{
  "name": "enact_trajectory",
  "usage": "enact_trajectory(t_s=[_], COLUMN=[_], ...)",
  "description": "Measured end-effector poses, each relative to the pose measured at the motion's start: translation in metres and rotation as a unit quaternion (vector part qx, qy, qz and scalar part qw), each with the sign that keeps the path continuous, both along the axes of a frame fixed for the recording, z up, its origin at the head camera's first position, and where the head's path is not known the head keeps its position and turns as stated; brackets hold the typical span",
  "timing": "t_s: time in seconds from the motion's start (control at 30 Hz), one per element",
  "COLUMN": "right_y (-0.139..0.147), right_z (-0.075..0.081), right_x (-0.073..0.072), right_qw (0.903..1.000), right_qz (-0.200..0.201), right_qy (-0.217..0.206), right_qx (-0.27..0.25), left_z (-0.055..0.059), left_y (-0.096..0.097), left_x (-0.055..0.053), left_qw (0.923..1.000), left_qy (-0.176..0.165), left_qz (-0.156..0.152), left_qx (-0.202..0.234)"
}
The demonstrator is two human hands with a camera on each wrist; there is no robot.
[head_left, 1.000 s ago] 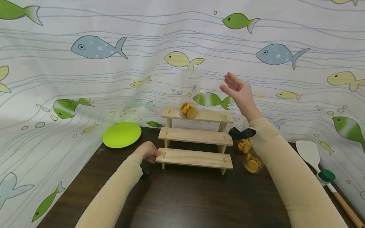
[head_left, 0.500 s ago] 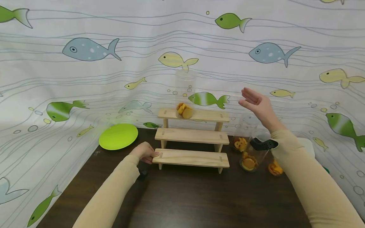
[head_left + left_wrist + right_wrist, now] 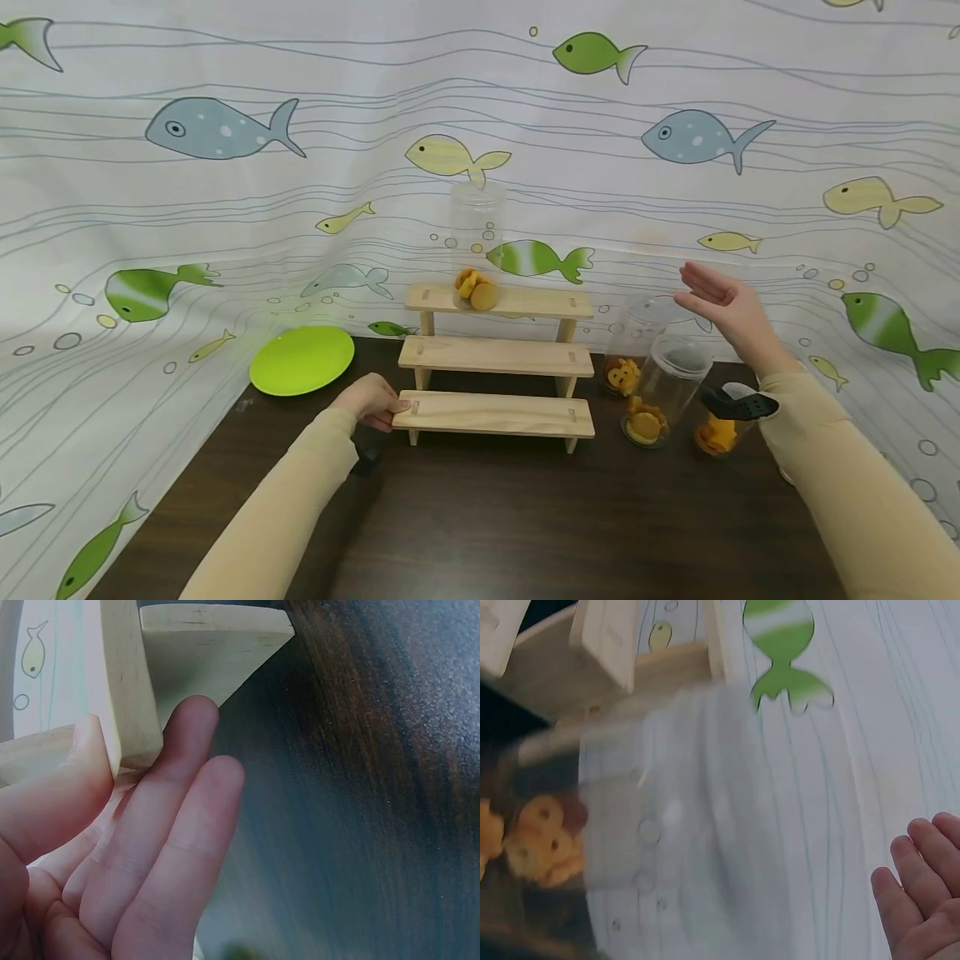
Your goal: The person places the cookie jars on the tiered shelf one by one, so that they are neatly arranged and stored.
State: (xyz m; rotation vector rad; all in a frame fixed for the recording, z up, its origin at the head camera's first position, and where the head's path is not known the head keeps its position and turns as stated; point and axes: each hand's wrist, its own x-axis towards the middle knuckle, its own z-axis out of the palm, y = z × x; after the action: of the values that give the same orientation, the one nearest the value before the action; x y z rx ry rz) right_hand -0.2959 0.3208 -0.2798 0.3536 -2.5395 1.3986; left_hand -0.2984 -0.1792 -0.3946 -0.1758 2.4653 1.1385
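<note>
A three-tier wooden display stand point(image 3: 495, 412) stands on the dark table. My left hand point(image 3: 370, 402) pinches the left end of its lowest board; in the left wrist view the thumb lies on one side and the fingers on the other. On the top tier is a tall clear jar point(image 3: 477, 229) with cookies in its bottom. My right hand point(image 3: 726, 307) is held in the air, fingers straight, touching nothing. Below and left of it stand a clear jar of round cookies point(image 3: 671, 367) and another jar point(image 3: 637, 325) behind; the right wrist view shows a blurred clear jar point(image 3: 712, 825).
A third container with orange snacks point(image 3: 716, 435) is partly covered by the right wrist strap. At the back left lies a lime-green plate point(image 3: 302, 360). Fish-patterned cloth point(image 3: 360, 75) hangs behind and along the sides of the table point(image 3: 480, 525).
My right hand has moved right and down, away from the stand, uncovering the jars. The left hand keeps its pinch on the lowest board. The view has shifted slightly.
</note>
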Motion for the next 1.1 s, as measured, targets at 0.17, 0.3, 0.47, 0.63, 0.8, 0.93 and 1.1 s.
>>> enact_trajectory(t_s=[0.17,0.3,0.47,0.63,0.8,0.93,1.1], right_y=[0.021,0.035,0.045,0.053,0.058,0.058,0.054], right_z=[-0.014,-0.025,-0.038,-0.050,-0.062,-0.070,-0.074], right_x=[0.004,0.003,-0.002,-0.009,-0.015,-0.018,-0.025], right_qw=[0.9995,0.9985,0.9976,0.9973,0.9968,0.9976,0.9992], right_qz=[-0.026,-0.036,-0.037,-0.039,-0.041,-0.029,-0.010], right_qy=[-0.009,-0.033,-0.048,-0.051,-0.054,-0.051,-0.038], right_qx=[0.017,0.026,0.032,0.035,0.043,0.037,0.010], left_z=[-0.001,-0.002,-0.001,0.000,0.001,0.002,0.002], left_y=[0.001,0.000,-0.001,0.001,0.002,0.003,0.001], left_x=[0.000,0.001,0.003,0.003,0.002,0.002,0.002], left_qw=[1.0000,1.0000,0.9999,1.0000,1.0000,0.9999,0.9999], left_qy=[0.000,-0.001,-0.002,0.000,-0.003,-0.007,-0.006], left_qz=[0.002,0.001,0.001,0.001,-0.002,-0.002,-0.007], left_qx=[-0.003,-0.006,-0.011,-0.008,-0.005,-0.008,-0.015])
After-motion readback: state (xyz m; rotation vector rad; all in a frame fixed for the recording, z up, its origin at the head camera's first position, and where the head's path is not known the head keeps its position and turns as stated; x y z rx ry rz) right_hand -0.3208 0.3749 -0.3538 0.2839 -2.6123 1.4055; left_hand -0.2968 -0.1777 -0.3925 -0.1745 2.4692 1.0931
